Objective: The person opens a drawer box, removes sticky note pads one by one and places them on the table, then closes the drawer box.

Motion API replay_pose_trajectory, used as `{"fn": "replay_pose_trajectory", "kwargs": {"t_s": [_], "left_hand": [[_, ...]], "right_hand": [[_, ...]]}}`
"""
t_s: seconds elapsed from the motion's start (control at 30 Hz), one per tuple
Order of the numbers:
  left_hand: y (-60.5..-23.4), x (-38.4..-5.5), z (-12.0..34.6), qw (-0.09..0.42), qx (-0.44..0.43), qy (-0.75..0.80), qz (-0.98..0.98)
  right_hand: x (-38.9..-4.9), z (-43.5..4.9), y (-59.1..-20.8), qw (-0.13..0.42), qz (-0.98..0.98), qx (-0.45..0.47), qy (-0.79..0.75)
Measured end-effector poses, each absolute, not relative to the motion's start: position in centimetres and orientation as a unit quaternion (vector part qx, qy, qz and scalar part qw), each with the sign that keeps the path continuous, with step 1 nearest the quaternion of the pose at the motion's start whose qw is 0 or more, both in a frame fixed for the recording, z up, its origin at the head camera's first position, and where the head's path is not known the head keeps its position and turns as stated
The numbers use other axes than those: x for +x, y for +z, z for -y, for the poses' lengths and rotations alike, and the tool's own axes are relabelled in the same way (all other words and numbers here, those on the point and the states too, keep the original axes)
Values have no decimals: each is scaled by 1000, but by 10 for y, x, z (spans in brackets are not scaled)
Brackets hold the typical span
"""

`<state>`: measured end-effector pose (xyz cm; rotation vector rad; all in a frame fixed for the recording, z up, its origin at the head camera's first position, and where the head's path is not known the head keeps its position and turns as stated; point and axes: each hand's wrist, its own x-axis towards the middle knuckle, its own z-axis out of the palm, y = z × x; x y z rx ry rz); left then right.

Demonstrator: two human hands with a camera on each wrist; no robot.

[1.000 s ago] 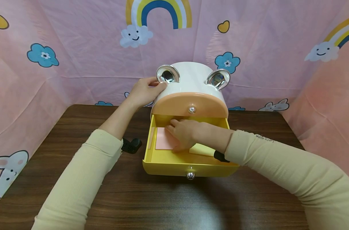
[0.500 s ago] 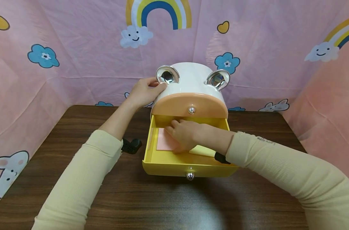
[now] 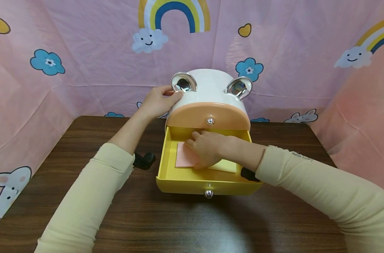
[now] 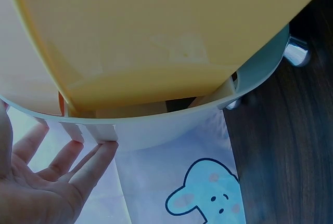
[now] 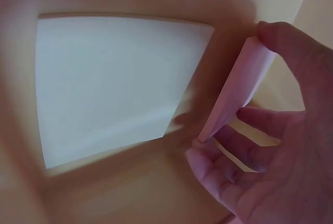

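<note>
My left hand rests against the left side of a white animal-shaped drawer box, near its silver ear. In the left wrist view its fingertips touch the white wall, fingers spread. My right hand reaches into the pulled-out yellow drawer. It pinches a pink sticky note pad between thumb and fingers, tilted up on edge in the right wrist view. A pale yellow sticky note pad lies flat in the drawer, partly under the right hand in the head view; it looks whitish in the right wrist view.
Above the yellow drawer, an orange drawer front with a silver knob is pushed in. The box stands on a dark wooden table against a pink patterned cloth. Black camera mounts sit at both wrists.
My right hand has shifted a little to the right in the drawer, the pink sticky note pad moving with it, away from the drawer's left wall. The left hand stays in place.
</note>
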<state>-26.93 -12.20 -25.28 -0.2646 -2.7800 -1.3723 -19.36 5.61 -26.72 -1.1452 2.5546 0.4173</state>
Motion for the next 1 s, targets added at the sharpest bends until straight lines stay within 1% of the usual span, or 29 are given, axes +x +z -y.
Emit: {"fn": "replay_pose_trajectory", "kwargs": {"t_s": [0.13, 0.37, 0.77, 1.0], "left_hand": [[-253, -269, 122, 15, -85, -439, 894], [-252, -269, 120, 15, -84, -440, 894], [-252, -269, 121, 14, -84, -444, 892], [-252, -270, 122, 11, -85, -441, 893]], "right_hand": [[-191, -59, -263, 151, -891, -404, 143], [-185, -68, -255, 124, -879, -442, 128], [-176, -81, -242, 83, -876, -457, 127], [-169, -89, -231, 88, -884, -445, 113]]}}
